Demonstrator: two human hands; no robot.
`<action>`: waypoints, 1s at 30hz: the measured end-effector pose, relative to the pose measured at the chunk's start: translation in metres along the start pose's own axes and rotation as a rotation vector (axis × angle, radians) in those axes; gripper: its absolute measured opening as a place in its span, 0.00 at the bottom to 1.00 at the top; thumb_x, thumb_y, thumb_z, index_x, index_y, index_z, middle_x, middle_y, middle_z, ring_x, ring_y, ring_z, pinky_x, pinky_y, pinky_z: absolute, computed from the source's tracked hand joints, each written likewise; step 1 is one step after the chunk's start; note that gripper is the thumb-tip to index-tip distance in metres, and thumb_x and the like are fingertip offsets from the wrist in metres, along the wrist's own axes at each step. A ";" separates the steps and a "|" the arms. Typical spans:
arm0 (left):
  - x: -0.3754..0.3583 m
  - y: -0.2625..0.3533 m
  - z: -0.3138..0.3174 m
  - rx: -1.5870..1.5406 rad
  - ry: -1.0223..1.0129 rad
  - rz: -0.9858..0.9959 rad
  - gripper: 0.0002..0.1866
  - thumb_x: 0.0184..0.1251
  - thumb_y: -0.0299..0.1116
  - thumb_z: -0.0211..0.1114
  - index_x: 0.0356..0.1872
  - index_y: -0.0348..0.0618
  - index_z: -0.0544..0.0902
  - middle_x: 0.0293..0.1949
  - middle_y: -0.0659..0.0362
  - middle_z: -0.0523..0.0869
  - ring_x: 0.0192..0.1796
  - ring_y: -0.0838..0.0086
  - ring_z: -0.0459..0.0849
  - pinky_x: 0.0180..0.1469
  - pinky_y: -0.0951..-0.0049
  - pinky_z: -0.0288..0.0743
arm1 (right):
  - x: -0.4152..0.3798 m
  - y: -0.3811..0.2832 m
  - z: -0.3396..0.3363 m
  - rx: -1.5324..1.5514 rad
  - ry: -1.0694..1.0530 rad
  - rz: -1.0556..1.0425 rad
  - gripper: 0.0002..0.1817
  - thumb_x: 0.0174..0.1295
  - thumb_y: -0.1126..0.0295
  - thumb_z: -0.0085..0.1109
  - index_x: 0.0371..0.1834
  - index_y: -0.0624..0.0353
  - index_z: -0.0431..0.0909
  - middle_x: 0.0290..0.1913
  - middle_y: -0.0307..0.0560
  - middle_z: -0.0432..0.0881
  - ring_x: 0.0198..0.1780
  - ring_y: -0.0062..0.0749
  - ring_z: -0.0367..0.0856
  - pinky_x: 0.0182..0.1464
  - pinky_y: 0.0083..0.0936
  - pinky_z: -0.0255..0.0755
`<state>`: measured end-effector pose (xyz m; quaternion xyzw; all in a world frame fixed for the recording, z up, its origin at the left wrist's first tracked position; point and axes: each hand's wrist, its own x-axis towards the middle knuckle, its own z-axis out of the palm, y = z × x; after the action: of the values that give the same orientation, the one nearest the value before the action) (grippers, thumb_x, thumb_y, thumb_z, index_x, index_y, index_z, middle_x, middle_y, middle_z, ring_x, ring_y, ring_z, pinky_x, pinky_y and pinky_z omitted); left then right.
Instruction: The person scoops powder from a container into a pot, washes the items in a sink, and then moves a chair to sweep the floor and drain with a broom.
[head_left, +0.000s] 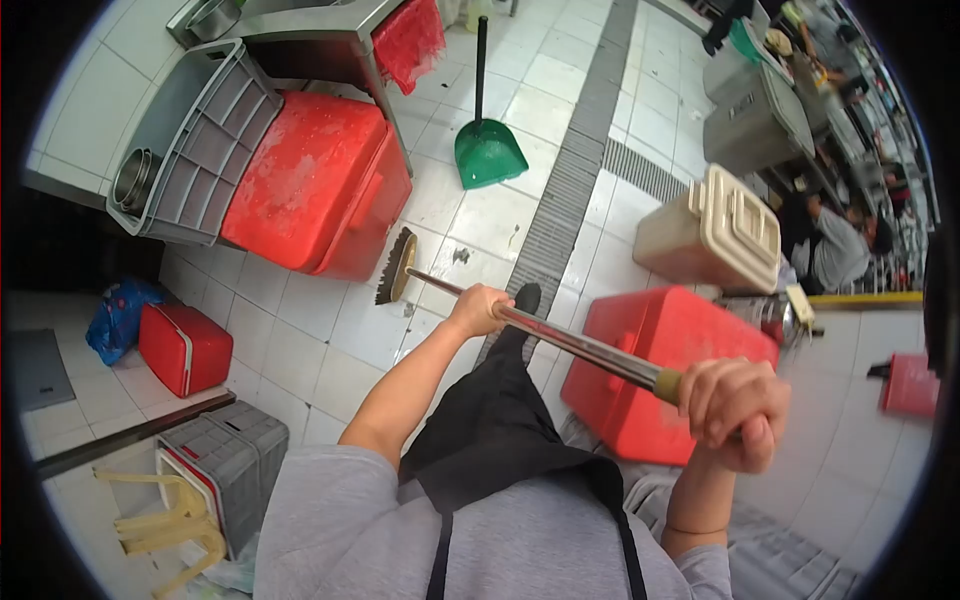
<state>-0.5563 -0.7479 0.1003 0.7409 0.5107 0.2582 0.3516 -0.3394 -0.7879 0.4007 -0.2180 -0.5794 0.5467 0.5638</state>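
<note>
Both my hands are closed around the metal handle of a broom [590, 347], which slants across in front of me. My left hand [480, 311] grips the shaft lower down, toward the brush. At the top end, by a yellowish sleeve on the handle, my right hand [735, 412] is wrapped round it. The dark bristles of the broom head [395, 266] rest on the white tile floor, just beside a red cooler box [305, 180]. A green long-handled dustpan [490, 155] stands on the tiles farther ahead, apart from the broom. A small dark bit of dirt [461, 256] lies right of the bristles.
A grated drain [575, 165] runs along the floor. To the right stand another red cooler [660, 350] and a beige lidded bin [715, 225]. A grey crate [205, 150] lies left; a yellow stool [175, 515] is lower left. Another person [838, 248] is at far right.
</note>
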 end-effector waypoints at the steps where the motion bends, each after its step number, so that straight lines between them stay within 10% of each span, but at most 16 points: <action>1: 0.019 0.007 -0.002 -0.029 -0.002 -0.007 0.17 0.52 0.39 0.57 0.10 0.41 0.69 0.13 0.49 0.71 0.21 0.51 0.71 0.23 0.60 0.65 | 0.017 -0.003 -0.016 0.014 -0.083 -0.066 0.14 0.52 0.68 0.50 0.12 0.63 0.68 0.08 0.40 0.67 0.09 0.26 0.65 0.15 0.23 0.64; 5: 0.088 0.042 -0.028 0.101 0.031 -0.061 0.14 0.50 0.40 0.58 0.13 0.43 0.74 0.17 0.50 0.76 0.24 0.54 0.76 0.25 0.62 0.69 | 0.103 -0.011 -0.078 0.234 -0.344 -0.171 0.13 0.49 0.71 0.53 0.11 0.65 0.68 0.07 0.40 0.66 0.09 0.27 0.67 0.13 0.22 0.65; 13: 0.231 -0.024 -0.056 0.125 0.004 -0.231 0.12 0.45 0.37 0.56 0.13 0.39 0.77 0.19 0.45 0.77 0.26 0.52 0.77 0.29 0.60 0.71 | 0.272 0.079 -0.157 0.092 0.010 0.142 0.14 0.61 0.67 0.39 0.25 0.67 0.66 0.14 0.45 0.66 0.17 0.28 0.66 0.25 0.25 0.64; 18: 0.276 -0.006 -0.065 0.066 0.150 -0.360 0.12 0.45 0.37 0.57 0.16 0.37 0.77 0.19 0.45 0.76 0.27 0.52 0.77 0.31 0.61 0.71 | 0.358 0.081 -0.207 0.299 -0.268 0.215 0.15 0.62 0.65 0.37 0.28 0.65 0.69 0.17 0.44 0.68 0.19 0.27 0.68 0.28 0.21 0.65; 23: 0.279 -0.027 -0.113 -0.054 0.566 -0.673 0.14 0.45 0.35 0.57 0.14 0.31 0.73 0.15 0.43 0.73 0.22 0.51 0.75 0.25 0.62 0.67 | 0.475 0.162 -0.186 -0.029 -0.412 0.121 0.22 0.62 0.57 0.37 0.49 0.64 0.67 0.38 0.45 0.75 0.44 0.27 0.71 0.43 0.25 0.67; 27: 0.241 -0.099 -0.125 0.012 0.912 -0.847 0.15 0.50 0.33 0.58 0.12 0.31 0.70 0.08 0.51 0.67 0.13 0.71 0.68 0.19 0.65 0.60 | 0.567 0.329 -0.197 -0.834 -0.655 -0.270 0.09 0.52 0.66 0.52 0.30 0.60 0.77 0.31 0.51 0.75 0.36 0.41 0.74 0.41 0.30 0.68; 30: 0.225 -0.095 -0.120 0.016 1.111 -0.968 0.15 0.52 0.31 0.57 0.11 0.33 0.69 0.09 0.56 0.65 0.15 0.77 0.64 0.19 0.69 0.59 | 0.615 0.434 -0.203 -1.102 -0.950 -0.176 0.10 0.49 0.66 0.53 0.32 0.57 0.77 0.39 0.49 0.73 0.46 0.43 0.69 0.45 0.36 0.67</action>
<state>-0.6221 -0.4838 0.1057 0.1953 0.8852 0.4076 0.1101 -0.4815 -0.0415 0.2266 -0.1622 -0.9676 0.1643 0.1023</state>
